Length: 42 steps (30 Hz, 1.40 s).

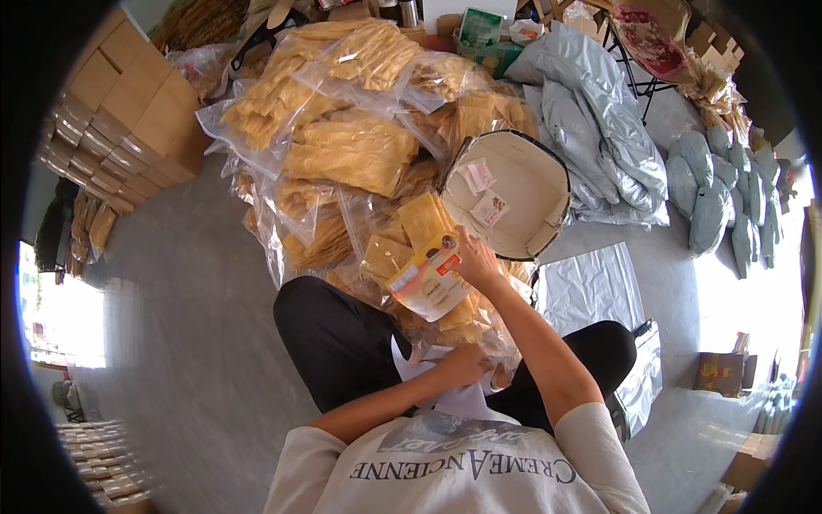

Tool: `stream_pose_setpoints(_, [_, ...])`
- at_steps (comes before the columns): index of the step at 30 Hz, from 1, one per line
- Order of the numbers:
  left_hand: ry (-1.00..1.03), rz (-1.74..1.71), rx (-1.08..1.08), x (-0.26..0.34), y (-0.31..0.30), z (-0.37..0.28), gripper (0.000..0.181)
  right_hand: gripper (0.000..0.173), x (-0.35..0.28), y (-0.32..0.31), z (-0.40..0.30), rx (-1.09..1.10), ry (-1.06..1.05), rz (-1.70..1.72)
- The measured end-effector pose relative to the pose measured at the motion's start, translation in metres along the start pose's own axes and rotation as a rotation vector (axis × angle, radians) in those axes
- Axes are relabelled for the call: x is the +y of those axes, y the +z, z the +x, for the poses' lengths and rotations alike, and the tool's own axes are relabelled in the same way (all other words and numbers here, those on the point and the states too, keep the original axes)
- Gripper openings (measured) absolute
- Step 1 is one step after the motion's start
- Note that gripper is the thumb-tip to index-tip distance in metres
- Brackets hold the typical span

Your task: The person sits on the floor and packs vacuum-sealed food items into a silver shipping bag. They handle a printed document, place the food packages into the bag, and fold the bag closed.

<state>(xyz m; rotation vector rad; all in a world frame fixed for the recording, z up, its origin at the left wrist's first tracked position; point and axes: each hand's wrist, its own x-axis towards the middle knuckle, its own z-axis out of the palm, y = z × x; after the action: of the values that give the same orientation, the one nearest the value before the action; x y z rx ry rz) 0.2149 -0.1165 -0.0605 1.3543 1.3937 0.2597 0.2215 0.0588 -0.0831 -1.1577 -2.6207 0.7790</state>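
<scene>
My right hand (476, 258) grips the upper right edge of a printed card or leaflet (429, 290), which bears writing. The card lies over clear plastic bags (384, 252) of flat, yellow-brown dried sheets. My left hand (467, 365) is low in front of my body, at the edge of a clear bag (499, 347); its fingers are partly hidden, so its hold cannot be told. White paper or cloth (463, 398) lies beneath it. Just beyond my right hand sits an open, white-lined container (533, 186) with two small printed packets (491, 209) inside.
A large heap of bagged dried sheets (350, 151) rises ahead. Grey plastic sacks (597, 128) lie at the upper right, with a flat silver-grey bag (591, 286) on the floor below. Stacked cardboard boxes (138, 96) stand at the left. A folding chair (648, 38) is at the top right.
</scene>
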Motion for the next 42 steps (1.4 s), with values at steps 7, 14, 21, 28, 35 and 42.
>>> stream_pose_setpoints(7, [0.220, -0.421, 0.579, -0.026, -0.042, -0.004, 0.019, 0.056, -0.018, 0.015, -0.021, 0.202, -0.497, -0.201])
stream_pose_setpoints(14, [-0.249, -1.054, 0.516, -0.145, -0.004, 0.043, 0.027, 0.064, 0.013, 0.048, -0.011, -0.002, -0.163, 0.017])
stream_pose_setpoints(21, [-0.366, -0.953, 0.752, -0.145, 0.013, 0.048, 0.030, 0.079, 0.003, 0.050, 0.001, 0.020, -0.045, 0.026])
stream_pose_setpoints(28, [-0.378, -0.805, 0.896, -0.149, 0.011, 0.044, 0.032, 0.078, 0.010, 0.054, 0.001, 0.169, -0.040, 0.218])
stream_pose_setpoints(35, [0.017, -0.749, 1.261, -0.082, -0.054, -0.012, 0.015, 0.062, 0.008, 0.037, -0.055, -0.044, -0.077, 0.224])
stream_pose_setpoints(42, [0.382, -0.635, 1.076, 0.054, -0.112, -0.050, 0.014, 0.113, -0.063, -0.079, -0.113, -0.383, -0.285, 0.951])
